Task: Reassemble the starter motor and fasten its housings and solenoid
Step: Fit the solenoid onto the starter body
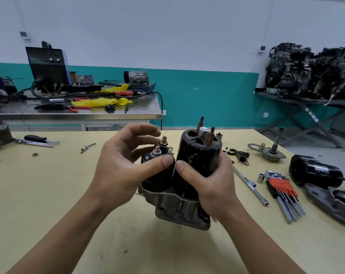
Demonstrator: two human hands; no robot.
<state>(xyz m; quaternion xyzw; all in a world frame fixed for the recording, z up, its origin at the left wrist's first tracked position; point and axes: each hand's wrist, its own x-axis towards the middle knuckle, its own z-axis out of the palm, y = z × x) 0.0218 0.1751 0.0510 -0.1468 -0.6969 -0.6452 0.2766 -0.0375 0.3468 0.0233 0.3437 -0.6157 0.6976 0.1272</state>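
Pale yellow tabletop (49,194) fills the near view, and both forearms reach in over it to a starter motor (179,175) held upright just above the surface. The left hand (120,171) wraps the smaller black cylinder, the solenoid (157,167), thumb pressed on its side and fingers loosely curled above its copper studs. The right hand (211,184) clasps the larger black motor body (199,155) from the side. Both cylinders sit in the grey cast nose housing (179,210) below. It looks part-way done: the main pieces are stacked together, but the top of the motor body stands open, two long bolts and the shaft end poking out, so the end cover and fastening seem still to come. The black paint is scuffed and the casting is grimy. Further right lie an extension bar (250,184), a set of hex keys (284,194), a second starter (316,173) and loose brackets; to the left, a screwdriver (41,139). Beyond, a steel bench (78,113) carries a welder and yellow rags
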